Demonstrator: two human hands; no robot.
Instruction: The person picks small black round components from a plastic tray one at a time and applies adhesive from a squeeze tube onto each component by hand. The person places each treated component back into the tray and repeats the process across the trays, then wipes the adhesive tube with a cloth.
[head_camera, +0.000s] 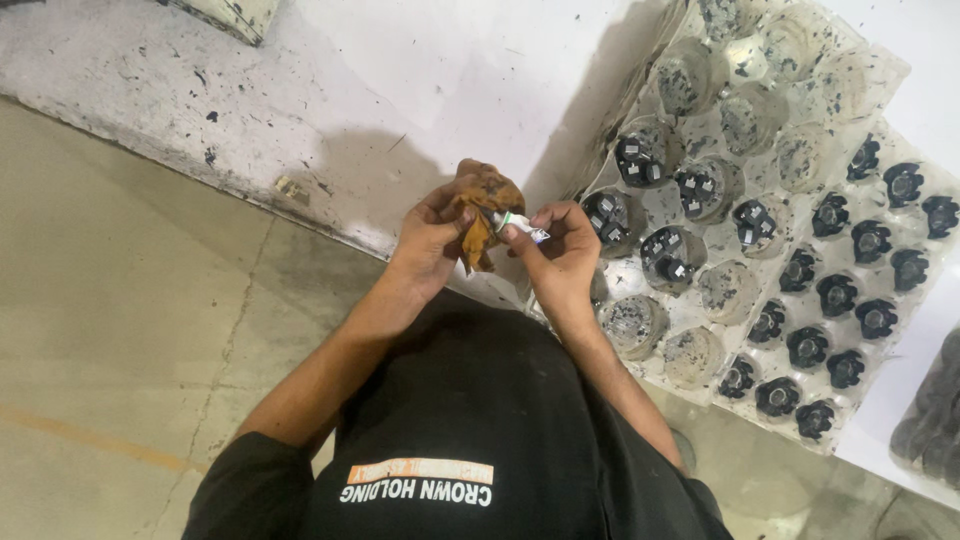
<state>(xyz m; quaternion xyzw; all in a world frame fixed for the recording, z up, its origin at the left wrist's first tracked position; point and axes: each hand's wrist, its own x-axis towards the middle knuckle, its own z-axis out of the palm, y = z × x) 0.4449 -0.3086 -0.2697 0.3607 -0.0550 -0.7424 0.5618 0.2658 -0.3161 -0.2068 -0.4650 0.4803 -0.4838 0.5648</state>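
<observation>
My left hand (432, 232) grips a crumpled brown cloth (484, 210), stained dark at the top. My right hand (560, 250) pinches a small white and green tube (521, 226) with its tip pressed against the cloth. Both hands are held together in front of my chest, above the floor and near the base of the white wall.
Clear plastic trays (700, 300) lean at the right, their round pockets holding several black round parts (665, 255); smaller black caps (835, 295) fill another tray (868, 392). A white scuffed wall (400, 100) meets the concrete floor (130, 330). My black shirt (470, 420) fills the bottom.
</observation>
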